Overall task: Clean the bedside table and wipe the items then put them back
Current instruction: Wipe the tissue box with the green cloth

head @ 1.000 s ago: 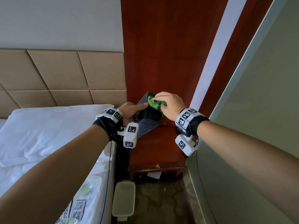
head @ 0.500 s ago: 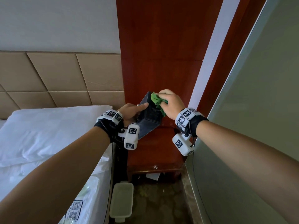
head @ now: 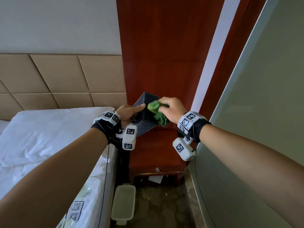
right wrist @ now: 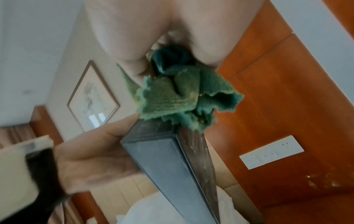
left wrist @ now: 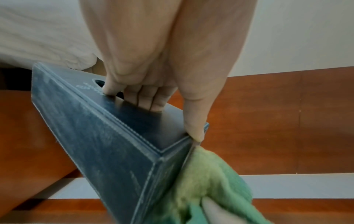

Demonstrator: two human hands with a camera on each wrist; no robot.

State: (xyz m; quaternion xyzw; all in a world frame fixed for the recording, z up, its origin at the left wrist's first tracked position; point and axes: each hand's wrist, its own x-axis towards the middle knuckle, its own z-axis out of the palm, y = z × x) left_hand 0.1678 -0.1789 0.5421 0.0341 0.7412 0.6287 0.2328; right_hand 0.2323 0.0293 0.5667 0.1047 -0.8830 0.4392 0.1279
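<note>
Here the left hand (head: 126, 112) grips a dark box (head: 145, 116) and holds it tilted in the air above the back of the reddish worktop (head: 153, 148), fingers curled into the slot in one face and the forefinger stretched along its upper edge. The right hand (head: 172, 111) is closed around a bunched green cloth (head: 158, 112), which is pressed against the box's end face near the top corner. Both hands and the box hide the rear of the worktop. A bed (head: 49, 137) with white linen lies just beside the worktop on the left, with a tan padded headboard (head: 62, 81) behind it. A red wood wall panel (head: 164, 55) rises behind the worktop, and a pale green wall (head: 263, 112) closes in on the right. On the floor in front stands a whitish lidded container (head: 123, 203), and a white paper (head: 155, 178) shows under the drawer.
</note>
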